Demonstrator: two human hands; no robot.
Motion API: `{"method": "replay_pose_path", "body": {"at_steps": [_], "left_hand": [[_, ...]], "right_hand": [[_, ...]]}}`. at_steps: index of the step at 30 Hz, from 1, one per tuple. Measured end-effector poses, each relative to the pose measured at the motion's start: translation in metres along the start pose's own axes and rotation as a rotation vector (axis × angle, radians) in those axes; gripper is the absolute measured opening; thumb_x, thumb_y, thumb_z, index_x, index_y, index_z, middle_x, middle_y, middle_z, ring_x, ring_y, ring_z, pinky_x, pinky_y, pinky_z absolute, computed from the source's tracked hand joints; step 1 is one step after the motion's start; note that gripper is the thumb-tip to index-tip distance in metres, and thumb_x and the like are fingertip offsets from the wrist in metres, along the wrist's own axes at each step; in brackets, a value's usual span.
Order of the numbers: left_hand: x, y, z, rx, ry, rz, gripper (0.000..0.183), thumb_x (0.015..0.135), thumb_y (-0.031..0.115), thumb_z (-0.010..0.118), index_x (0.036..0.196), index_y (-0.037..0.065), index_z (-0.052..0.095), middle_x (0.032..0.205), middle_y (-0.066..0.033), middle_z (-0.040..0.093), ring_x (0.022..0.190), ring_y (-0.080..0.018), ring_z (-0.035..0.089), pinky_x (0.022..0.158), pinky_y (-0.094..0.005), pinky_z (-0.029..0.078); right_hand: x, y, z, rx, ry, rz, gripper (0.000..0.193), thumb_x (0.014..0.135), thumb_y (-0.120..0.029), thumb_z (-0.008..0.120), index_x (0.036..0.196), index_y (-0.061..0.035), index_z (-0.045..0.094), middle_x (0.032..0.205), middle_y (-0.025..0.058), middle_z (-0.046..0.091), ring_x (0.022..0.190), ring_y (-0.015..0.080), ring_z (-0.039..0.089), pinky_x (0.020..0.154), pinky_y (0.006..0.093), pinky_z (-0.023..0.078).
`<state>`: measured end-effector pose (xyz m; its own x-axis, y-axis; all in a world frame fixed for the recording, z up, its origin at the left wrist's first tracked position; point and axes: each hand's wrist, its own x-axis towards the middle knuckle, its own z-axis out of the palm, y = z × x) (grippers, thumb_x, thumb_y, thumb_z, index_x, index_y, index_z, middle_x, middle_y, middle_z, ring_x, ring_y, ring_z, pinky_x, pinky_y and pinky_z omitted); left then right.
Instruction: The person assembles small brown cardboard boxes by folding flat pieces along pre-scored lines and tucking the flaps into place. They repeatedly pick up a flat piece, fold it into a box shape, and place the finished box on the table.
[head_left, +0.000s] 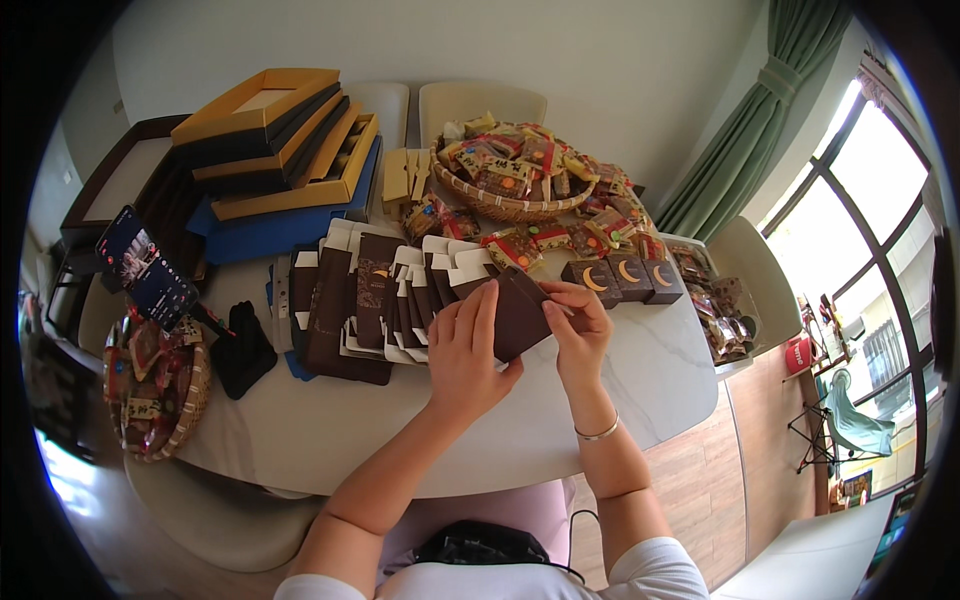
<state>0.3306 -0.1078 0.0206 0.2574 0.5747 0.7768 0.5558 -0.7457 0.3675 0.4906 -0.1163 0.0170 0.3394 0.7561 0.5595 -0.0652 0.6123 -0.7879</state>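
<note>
Between my two hands is a small dark brown cardboard box (pixel 520 318), tilted above the table. My left hand (pixel 464 350) presses its left side, fingers together and thumb near the lower edge. At the upper right edge, my right hand (pixel 580 328) pinches the box between thumb and fingers. Just left of my hands lies a row of flat, unfolded brown cartons (pixel 377 285) with white flaps, overlapping one another. Three folded brown boxes (pixel 627 279) with a golden crescent stand side by side, just beyond my right hand.
A wicker basket (pixel 510 207) heaped with wrapped snacks stands at the back, more packets around it. Yellow and black box trays (pixel 265 130) are stacked back left. A phone (pixel 148 268) on a stand and another snack basket (pixel 190 400) are at left. A snack-filled bin (pixel 735 362) adjoins the table's right edge.
</note>
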Motion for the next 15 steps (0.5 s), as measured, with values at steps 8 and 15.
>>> {"method": "replay_pose_path", "body": {"at_steps": [8, 15], "left_hand": [[0.001, -0.001, 0.003, -0.015, -0.006, 0.056, 0.099, 0.051, 0.009, 0.078, 0.14, 0.001, 0.037, 0.127, -0.0144, 0.052, 0.103, -0.0339, 0.053, 0.084, -0.0411, 0.048], [0.002, -0.008, 0.003, -0.016, -0.031, 0.012, 0.099, 0.051, 0.015, 0.08, 0.14, 0.001, 0.039, 0.123, -0.0143, 0.054, 0.099, -0.0331, 0.056, 0.08, -0.0394, 0.051]], "right_hand": [[-0.003, 0.002, 0.003, -0.153, -0.017, -0.101, 0.016, 0.085, 0.002, 0.066, 0.098, 0.0013, 0.058, 0.118, 0.0182, 0.062, 0.105, 0.0198, 0.061, 0.087, 0.0289, 0.05], [-0.004, 0.009, -0.002, -0.592, -0.166, -0.437, 0.033, 0.08, -0.003, 0.071, 0.109, 0.0003, 0.056, 0.13, 0.0254, 0.055, 0.113, 0.0337, 0.06, 0.093, 0.0347, 0.048]]}}
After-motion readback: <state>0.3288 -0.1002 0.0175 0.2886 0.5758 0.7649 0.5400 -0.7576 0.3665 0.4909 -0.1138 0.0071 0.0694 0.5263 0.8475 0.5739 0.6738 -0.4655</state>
